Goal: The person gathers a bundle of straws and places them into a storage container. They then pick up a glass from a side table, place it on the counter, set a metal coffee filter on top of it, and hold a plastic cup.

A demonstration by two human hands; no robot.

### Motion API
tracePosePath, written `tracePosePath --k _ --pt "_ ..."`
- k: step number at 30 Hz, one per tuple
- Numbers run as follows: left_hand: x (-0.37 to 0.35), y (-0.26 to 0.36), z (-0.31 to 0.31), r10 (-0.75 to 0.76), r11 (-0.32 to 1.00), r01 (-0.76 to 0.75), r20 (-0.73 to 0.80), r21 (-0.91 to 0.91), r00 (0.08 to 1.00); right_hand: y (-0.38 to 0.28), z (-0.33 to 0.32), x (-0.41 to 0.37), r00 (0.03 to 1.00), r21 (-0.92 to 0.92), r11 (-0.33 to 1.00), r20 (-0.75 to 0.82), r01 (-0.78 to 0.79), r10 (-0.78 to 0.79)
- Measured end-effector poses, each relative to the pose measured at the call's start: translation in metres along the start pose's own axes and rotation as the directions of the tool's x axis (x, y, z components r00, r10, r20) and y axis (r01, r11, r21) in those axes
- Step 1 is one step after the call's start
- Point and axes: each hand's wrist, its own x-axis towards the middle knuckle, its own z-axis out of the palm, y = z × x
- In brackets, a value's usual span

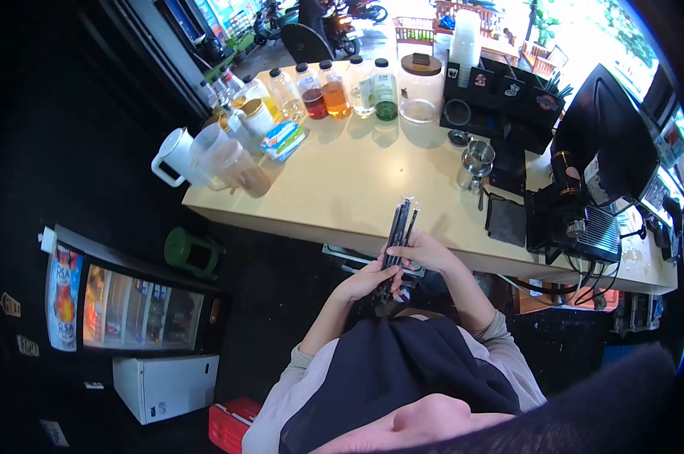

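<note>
A bundle of thin black straws (pixel 397 233), apparently in clear wrappers, stands nearly upright in front of the body, at the counter's near edge. My left hand (pixel 370 280) is closed round its lower part. Just above and to the right, my right hand (pixel 420 251) grips the same bundle, its thumb lying across the straws. Both hands are close together, and their lower fingers are partly hidden. The bundle's upper ends overlap the wooden counter (pixel 342 189) in the view.
Bottles (pixel 334 92), pitchers (pixel 239 168) and a wipes pack (pixel 283 141) line the counter's left and back. On its right are a metal cup (pixel 478 157), a black organizer (pixel 501 94) and an espresso machine (pixel 576 219). A fridge (pixel 141 309) stands lower left.
</note>
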Motion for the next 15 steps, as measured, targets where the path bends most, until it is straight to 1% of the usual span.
tracePosePath --k 1,2,5,6,8,10,12,14,15 --pt "0.01 0.005 -0.005 0.009 1.0 -0.008 0.02 -0.02 1.0 -0.002 -0.009 0.007 1.0 -0.037 0.999 -0.023 -0.009 0.008" --pt "0.021 0.011 -0.01 0.017 1.0 -0.017 0.038 -0.011 0.999 -0.004 -0.019 0.012 0.999 0.026 0.999 -0.024 -0.028 0.028" --pt "0.05 0.035 -0.017 -0.006 1.0 0.005 0.042 0.031 0.999 -0.03 -0.038 0.019 0.995 -0.002 1.0 -0.098 -0.023 0.023" --pt "0.062 0.039 -0.023 -0.031 0.999 0.029 0.052 0.026 0.998 -0.032 -0.047 0.024 0.993 -0.001 1.0 -0.116 -0.015 0.015" --pt "0.085 0.047 -0.032 -0.04 0.999 0.038 0.095 0.027 0.995 -0.035 -0.066 0.033 0.987 -0.026 0.998 -0.151 0.05 -0.054" --pt "0.108 0.055 -0.04 -0.053 0.999 0.054 0.146 -0.004 0.988 -0.043 -0.085 0.037 0.986 -0.028 0.998 -0.156 0.058 -0.062" --pt "0.132 0.059 -0.046 -0.059 0.998 0.057 0.185 0.019 0.981 -0.047 -0.105 0.04 0.984 -0.03 0.997 -0.16 0.068 -0.072" --pt "0.153 0.063 -0.051 -0.074 0.997 0.064 0.226 0.051 0.971 -0.049 -0.122 0.042 0.983 -0.125 0.99 -0.161 0.071 -0.091" --pt "0.162 0.066 -0.051 -0.067 0.996 0.054 0.215 0.064 0.974 -0.054 -0.13 0.043 0.977 -0.125 0.989 -0.185 0.081 -0.103"
